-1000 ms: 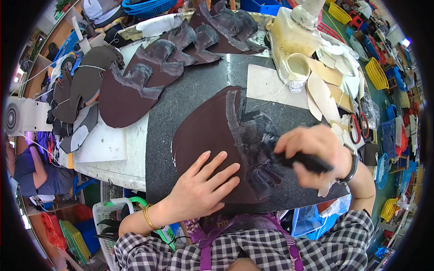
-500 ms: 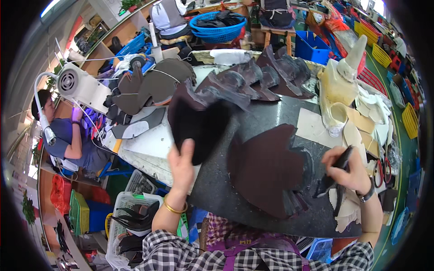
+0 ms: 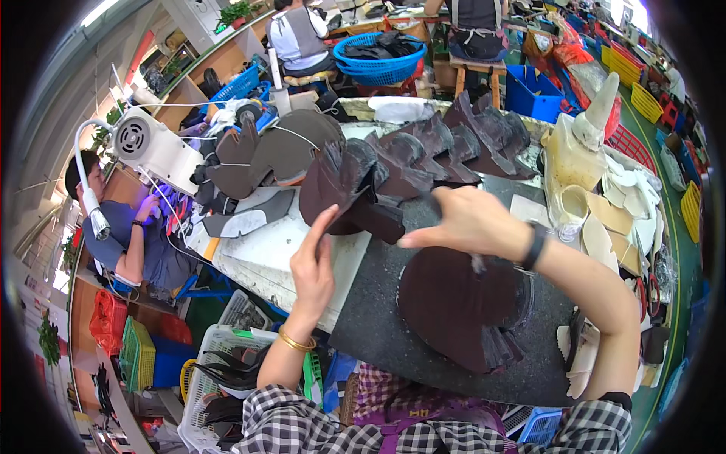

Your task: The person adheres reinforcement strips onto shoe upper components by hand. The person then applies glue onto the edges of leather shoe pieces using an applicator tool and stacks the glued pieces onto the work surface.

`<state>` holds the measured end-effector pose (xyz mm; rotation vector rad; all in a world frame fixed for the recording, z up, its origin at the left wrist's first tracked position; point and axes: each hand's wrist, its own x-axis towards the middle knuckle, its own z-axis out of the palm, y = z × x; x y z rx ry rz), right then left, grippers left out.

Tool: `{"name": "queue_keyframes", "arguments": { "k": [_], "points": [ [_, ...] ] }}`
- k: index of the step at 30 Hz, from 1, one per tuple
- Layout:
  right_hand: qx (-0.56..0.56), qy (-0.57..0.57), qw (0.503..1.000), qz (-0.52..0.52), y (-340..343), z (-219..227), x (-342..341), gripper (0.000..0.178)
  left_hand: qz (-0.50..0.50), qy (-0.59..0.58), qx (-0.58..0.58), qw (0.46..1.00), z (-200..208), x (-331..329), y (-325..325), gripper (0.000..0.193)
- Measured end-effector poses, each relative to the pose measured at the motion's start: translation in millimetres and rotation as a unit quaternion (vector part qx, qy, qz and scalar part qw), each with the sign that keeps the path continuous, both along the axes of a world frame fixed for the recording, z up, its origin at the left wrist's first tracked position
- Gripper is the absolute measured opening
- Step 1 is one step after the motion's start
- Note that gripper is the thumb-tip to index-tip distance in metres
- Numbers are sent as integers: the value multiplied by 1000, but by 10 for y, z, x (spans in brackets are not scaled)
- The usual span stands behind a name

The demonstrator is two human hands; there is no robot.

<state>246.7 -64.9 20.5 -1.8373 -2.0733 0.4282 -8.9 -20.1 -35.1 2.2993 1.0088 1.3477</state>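
Dark brown, flat cut pieces with notched edges lie in an overlapping row (image 3: pixel 423 147) across the far side of the table. At the row's near left end is one brown piece (image 3: pixel 325 193) with its edge folded up. My left hand (image 3: pixel 312 272) is at its near edge, fingers stretched out and apart. My right hand (image 3: pixel 476 223) reaches over from the right, thumb pointing left near a dark flap (image 3: pixel 378 219) of that piece. A small dark thing shows at its curled fingers, too blurred to name. Below it lies a fanned stack of brown pieces (image 3: pixel 461 310) on the black board (image 3: pixel 378 333).
A glue container (image 3: pixel 575 151) with a pale cone-shaped top stands at the right, beside pale scraps (image 3: pixel 624 185) and red-handled scissors (image 3: pixel 653 295). On the left are a white lamp-like machine (image 3: pixel 155 147) and a seated co-worker (image 3: pixel 121 234). A white basket (image 3: pixel 200 408) stands low left.
The brown piece from my left hand now rests at the row's near left end. My right hand has moved left and away from me, across the stack, from the board's right side.
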Motion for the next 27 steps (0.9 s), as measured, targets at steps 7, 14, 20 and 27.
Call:
{"name": "queue_keyframes", "arguments": {
  "k": [7, 14, 20, 27],
  "points": [
    [5, 44, 999, 26, 456, -96, -205, 29, 148, -61, -48, 986, 139, -238, 247, 32],
    [-158, 345, 924, -42, -36, 579, 342, 16, 198, 57, 251, 946, 145, -768, 469, 45],
    [-98, 382, 908, -140, -527, 658, 721, 13, 188, 81, 323, 924, 160, -857, 579, 68],
    [-63, 339, 936, -71, -752, 729, 827, 15, 47, 421, 64, 904, -638, -368, 483, 76]
  ]
}}
